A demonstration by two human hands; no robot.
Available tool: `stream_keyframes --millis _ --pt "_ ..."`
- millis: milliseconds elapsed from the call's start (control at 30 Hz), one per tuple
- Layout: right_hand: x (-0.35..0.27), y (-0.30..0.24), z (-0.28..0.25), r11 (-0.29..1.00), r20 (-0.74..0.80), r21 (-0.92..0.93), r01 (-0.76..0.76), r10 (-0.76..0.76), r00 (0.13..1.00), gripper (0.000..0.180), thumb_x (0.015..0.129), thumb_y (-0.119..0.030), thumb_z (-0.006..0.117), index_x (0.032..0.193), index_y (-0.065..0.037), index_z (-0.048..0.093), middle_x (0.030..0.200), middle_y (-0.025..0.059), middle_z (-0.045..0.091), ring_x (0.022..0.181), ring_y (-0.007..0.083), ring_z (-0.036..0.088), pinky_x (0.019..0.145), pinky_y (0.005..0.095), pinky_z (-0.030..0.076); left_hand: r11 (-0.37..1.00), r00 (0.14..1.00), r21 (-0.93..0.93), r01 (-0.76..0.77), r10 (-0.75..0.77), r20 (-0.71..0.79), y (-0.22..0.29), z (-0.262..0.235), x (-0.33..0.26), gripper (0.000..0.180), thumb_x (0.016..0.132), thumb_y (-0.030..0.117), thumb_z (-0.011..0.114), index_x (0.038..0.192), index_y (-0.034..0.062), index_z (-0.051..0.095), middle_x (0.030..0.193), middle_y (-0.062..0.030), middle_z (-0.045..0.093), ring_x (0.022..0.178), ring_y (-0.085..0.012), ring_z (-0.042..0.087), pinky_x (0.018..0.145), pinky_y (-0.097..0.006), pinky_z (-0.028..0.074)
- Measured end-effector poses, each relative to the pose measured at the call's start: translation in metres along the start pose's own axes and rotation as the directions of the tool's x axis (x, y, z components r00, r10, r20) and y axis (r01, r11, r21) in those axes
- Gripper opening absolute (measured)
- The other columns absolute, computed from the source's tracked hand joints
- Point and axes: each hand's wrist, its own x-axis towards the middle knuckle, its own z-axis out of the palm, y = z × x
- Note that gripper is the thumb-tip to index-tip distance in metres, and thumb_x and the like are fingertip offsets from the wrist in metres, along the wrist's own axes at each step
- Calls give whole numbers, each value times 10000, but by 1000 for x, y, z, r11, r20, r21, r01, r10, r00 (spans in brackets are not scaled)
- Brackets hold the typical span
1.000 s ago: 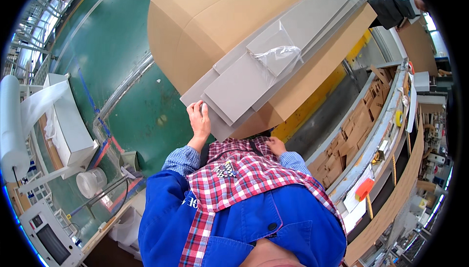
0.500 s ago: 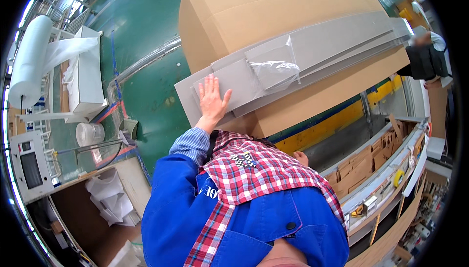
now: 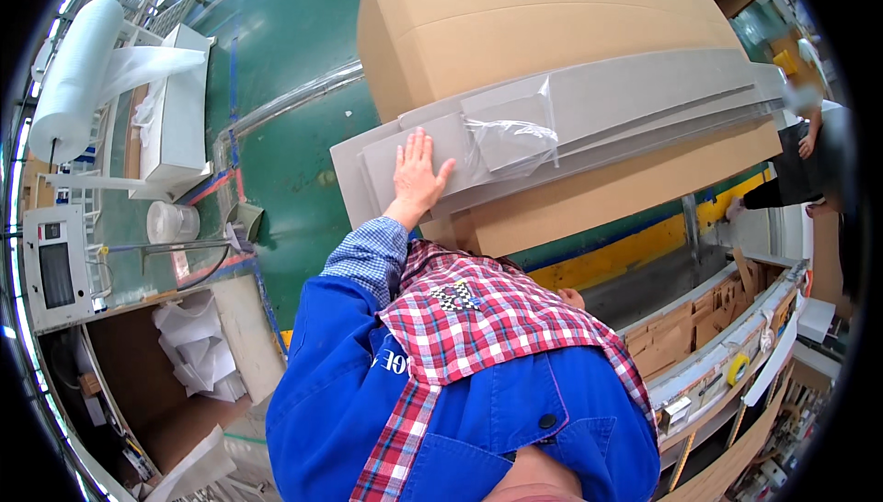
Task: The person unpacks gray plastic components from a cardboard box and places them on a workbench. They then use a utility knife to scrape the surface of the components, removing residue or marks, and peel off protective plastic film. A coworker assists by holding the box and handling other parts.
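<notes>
The long flat grey board panels (image 3: 589,120), stacked in two or three layers, are lying on top of the large brown corrugated cardboard box (image 3: 533,15), with their near left end directly beneath the fingers (image 3: 418,148) of the left hand (image 3: 416,180). The long axis of the panels is running away from those fingers toward the right and slightly upward across the view, so almost the whole length is extending to the right of the palm. A clear plastic bag (image 3: 515,134) is sitting on the panels just to the right of the fingertips, near them but not touching as far as can be judged. The left hand is pressing flat, fingers spread and extended, gripping nothing, only bearing down on the panel surface. The right hand (image 3: 572,298) is showing only as a small part below the box's underside, beyond the plaid shirt; whether it is clenched or released cannot be told. The left hand is plainly the nearer to the panels. Well left of the fingers, a white roll of foam wrap (image 3: 74,79) is standing over the green floor (image 3: 285,162). Another person (image 3: 814,157) is standing far right, beyond the panels' far end.
</notes>
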Motion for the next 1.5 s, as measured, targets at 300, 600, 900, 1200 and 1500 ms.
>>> stream_keyframes --millis 300,600,900,1200,1500 --pt "-54 -108 4 943 -158 155 293 -270 950 353 842 -254 633 1083 3 609 952 135 674 885 212 643 785 314 498 953 968 -204 -226 242 59 29 -19 -35 566 828 346 618 1219 -45 498 1367 -205 414 1294 -357 359 1069 -441 292" --pt "-74 -334 -8 730 -218 436 527 -482 848 376 871 -269 629 1041 61 573 873 136 663 727 123 639 594 237 516 909 967 -336 -246 207 -147 10 -8 19 378 808 242 641 1096 5 582 1146 -157 577 1047 -320 544 900 -410 423" --pt "-53 -385 -14 928 -97 302 219 -198 975 515 849 -480 595 856 34 566 690 118 662 508 117 607 413 228 451 845 947 -476 245 -104 304 10 29 129 550 869 459 546 1170 -1 561 1144 -184 589 1079 -324 544 920 -420 406" --pt "-104 -393 15 844 -228 -118 523 -535 813 303 880 -315 542 750 -53 623 575 101 627 526 268 628 513 372 500 685 822 -635 357 93 562 1 37 172 483 804 461 651 1000 20 671 876 -107 681 845 -190 633 769 -319 471" --pt "-149 -421 47 499 583 7 866 -706 402 417 867 -362 604 1178 -88 552 873 129 664 805 277 648 742 361 512 719 974 -688 -99 210 79 8 -1 143 449 814 407 652 1050 25 645 1179 -143 585 1051 -249 578 863 -343 469"
